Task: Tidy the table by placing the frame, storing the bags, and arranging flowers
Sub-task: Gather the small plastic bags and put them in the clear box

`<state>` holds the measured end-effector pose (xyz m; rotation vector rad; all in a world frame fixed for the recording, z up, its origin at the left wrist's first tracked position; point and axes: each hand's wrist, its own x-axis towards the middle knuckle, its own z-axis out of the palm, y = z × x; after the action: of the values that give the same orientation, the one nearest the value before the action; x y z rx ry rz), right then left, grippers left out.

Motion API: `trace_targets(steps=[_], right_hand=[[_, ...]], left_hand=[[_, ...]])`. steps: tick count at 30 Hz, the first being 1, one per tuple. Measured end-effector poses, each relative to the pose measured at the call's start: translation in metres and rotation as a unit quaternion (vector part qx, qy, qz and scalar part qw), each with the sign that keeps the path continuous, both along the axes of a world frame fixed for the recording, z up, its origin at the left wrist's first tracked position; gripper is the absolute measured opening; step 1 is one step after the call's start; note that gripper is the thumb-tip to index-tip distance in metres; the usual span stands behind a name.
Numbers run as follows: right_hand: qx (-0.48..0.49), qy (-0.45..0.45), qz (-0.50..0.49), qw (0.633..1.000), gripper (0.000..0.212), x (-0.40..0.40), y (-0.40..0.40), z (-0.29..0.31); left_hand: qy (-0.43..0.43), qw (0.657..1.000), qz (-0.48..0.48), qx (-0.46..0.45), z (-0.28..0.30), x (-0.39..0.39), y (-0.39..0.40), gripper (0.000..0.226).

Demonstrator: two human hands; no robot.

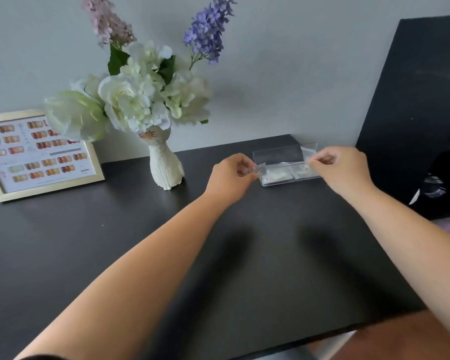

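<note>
A clear plastic box [278, 153] stands at the back of the black table [140, 242], with small clear bags [281, 175] lying inside it. My left hand [229, 178] pinches the left end of a bag at the box's left edge. My right hand [340, 167] pinches something small and clear at the box's right end. A gold picture frame [44, 188] with a nail-colour chart leans on the wall at far left. White flowers [130, 100] with a pink sprig [107, 19] and a purple sprig [208, 29] stand in a white cat-shaped vase [164, 165].
A large black board [421, 87] leans at the right, with dark items and crinkled clear plastic [434, 188] beside it. The grey wall [283, 74] runs directly behind the table. A brown floor strip [400, 341] shows past the table's front right edge.
</note>
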<state>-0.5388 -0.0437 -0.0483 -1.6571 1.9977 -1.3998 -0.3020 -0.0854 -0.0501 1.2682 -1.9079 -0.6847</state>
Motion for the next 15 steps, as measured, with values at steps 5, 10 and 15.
trace_targets(steps=[5, 10, 15], right_hand=[[-0.007, 0.077, -0.013, 0.997, 0.003, -0.041, -0.044, 0.014], [0.122, 0.209, 0.034, 0.970, 0.019, -0.065, -0.083, 0.010], [0.194, 0.308, 0.086, 0.927, 0.027, -0.069, -0.104, 0.009]], left_hand=[[-0.038, 0.999, -0.005, -0.016, 0.001, -0.044, -0.038, 0.013], [-0.077, 0.997, 0.029, -0.011, -0.011, -0.071, -0.070, 0.020], [-0.107, 0.993, 0.058, -0.009, -0.022, -0.086, -0.086, 0.022]])
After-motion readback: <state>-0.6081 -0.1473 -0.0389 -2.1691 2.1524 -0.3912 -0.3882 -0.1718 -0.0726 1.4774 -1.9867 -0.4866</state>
